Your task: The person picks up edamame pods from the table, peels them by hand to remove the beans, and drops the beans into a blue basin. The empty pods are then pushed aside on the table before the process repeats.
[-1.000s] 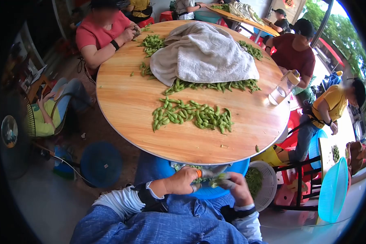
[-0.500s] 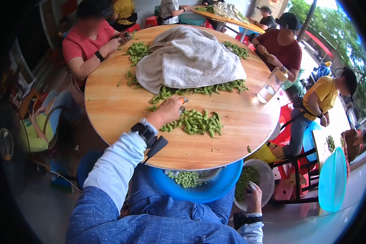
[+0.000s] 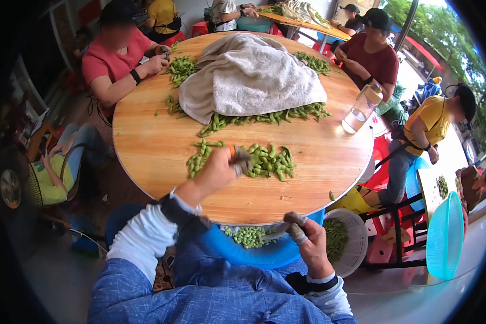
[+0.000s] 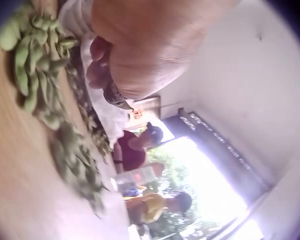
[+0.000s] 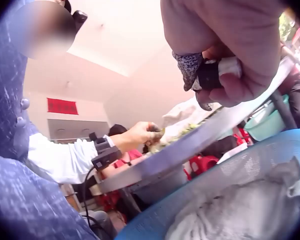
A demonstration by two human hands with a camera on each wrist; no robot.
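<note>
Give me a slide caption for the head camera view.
Left hand above pods on a round table; right hand beside a blue basket.

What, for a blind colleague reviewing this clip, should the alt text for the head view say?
A person's left hand hovers, fingers curled, over a pile of green pods on a round wooden table, while the right hand grips a small tool above a blue basin of pods. A grey towel covers more pods, and other people sit around.

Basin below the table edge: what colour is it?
The basin is blue; head view shows it best.
</note>
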